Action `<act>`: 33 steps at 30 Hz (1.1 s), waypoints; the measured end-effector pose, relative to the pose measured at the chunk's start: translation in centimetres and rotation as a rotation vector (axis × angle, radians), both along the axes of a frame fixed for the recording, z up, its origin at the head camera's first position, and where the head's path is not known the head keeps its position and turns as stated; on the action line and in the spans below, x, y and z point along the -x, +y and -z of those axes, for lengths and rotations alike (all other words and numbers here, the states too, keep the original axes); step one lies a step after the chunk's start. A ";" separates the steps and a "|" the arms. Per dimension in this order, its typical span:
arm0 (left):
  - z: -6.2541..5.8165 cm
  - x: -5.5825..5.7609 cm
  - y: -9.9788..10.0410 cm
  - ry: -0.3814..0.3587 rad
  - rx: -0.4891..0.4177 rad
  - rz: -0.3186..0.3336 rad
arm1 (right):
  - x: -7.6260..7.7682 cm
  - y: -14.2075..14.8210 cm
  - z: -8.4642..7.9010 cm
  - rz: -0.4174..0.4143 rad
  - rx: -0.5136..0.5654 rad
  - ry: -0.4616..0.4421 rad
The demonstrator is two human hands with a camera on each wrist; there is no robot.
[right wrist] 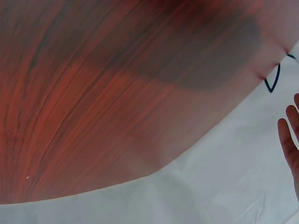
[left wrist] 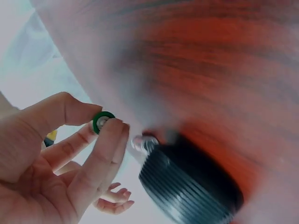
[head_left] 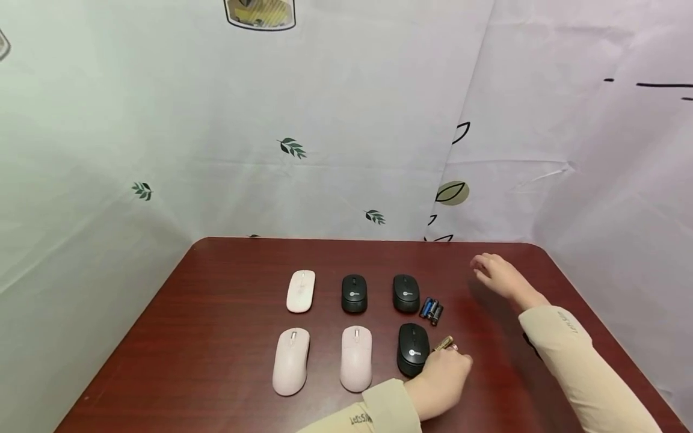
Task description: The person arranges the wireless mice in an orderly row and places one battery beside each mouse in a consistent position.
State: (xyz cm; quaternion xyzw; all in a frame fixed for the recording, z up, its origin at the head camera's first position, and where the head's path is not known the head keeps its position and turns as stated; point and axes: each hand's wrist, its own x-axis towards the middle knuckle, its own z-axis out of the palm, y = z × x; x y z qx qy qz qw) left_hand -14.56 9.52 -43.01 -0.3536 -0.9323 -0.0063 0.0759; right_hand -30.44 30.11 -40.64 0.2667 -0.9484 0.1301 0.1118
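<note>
My left hand [head_left: 443, 380] pinches a small battery [head_left: 444, 343] between thumb and fingers, just right of the nearest black mouse [head_left: 414, 347]. In the left wrist view the battery's end [left wrist: 102, 122] shows silver with a green ring, and the ribbed side of the black mouse [left wrist: 187, 186] lies beyond. Raised over the far right of the table is my right hand [head_left: 502, 278], its fingers loosely bent and holding nothing. Only some of its fingers [right wrist: 287, 140] enter the right wrist view. Several dark and blue batteries [head_left: 431, 310] lie together between the two hands.
Two more black mice, one in the middle [head_left: 354, 293] and one further right [head_left: 406, 293], stand in the back row beside a slim white mouse [head_left: 301, 291]. Two pale mice [head_left: 356, 359] are in front. The brown table [head_left: 178, 337] ends at a white cloth backdrop [head_left: 346, 108].
</note>
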 end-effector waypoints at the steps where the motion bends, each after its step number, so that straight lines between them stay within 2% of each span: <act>1: -0.1 0.0 -0.2 0.001 -0.010 -0.001 | 0.0 -0.2 0.1 0.000 -0.001 -0.005; 6: -1.0 0.3 -1.2 -0.057 -0.051 -0.021 | 0.0 -1.3 0.4 -0.010 -0.009 -0.021; 9: -1.4 0.5 -2.3 -0.060 -0.086 -0.012 | 0.1 -2.0 0.4 -0.011 -0.014 -0.023; 18: -2.2 1.0 -6.6 0.074 -0.252 0.062 | 0.0 -4.3 0.4 -0.037 -0.025 0.002; 24: -3.0 1.3 -9.0 0.132 -0.295 0.107 | -0.1 -6.0 0.6 -0.081 -0.044 0.037; 29: -3.5 1.5 -10.9 0.144 -0.332 0.130 | -0.3 -8.1 0.4 -0.146 -0.089 0.100; 33: -3.7 1.8 -12.7 0.134 -0.335 0.104 | -1.0 -10.4 -0.1 -0.156 -0.126 0.120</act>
